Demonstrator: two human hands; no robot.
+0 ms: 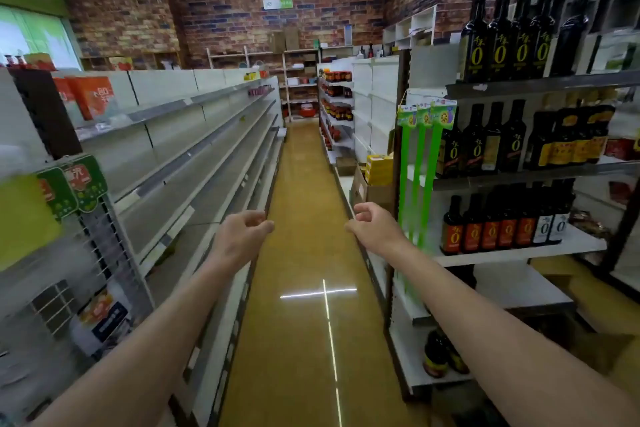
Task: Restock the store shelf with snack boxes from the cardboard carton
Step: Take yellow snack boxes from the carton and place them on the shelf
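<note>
Reaching empty left hand (242,236) and right hand (372,227) past "0"-labelled bottles (498,45)

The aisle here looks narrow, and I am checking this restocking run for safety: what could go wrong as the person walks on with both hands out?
1. The right hand passes close to the dark glass bottles near the shelf edge; a careless swing might knock one off.
2. The cardboard carton with yellow boxes stands low by the right shelving and narrows the aisle, a possible trip.
3. The glossy floor may be slippery. The left hand holds nothing.
</note>
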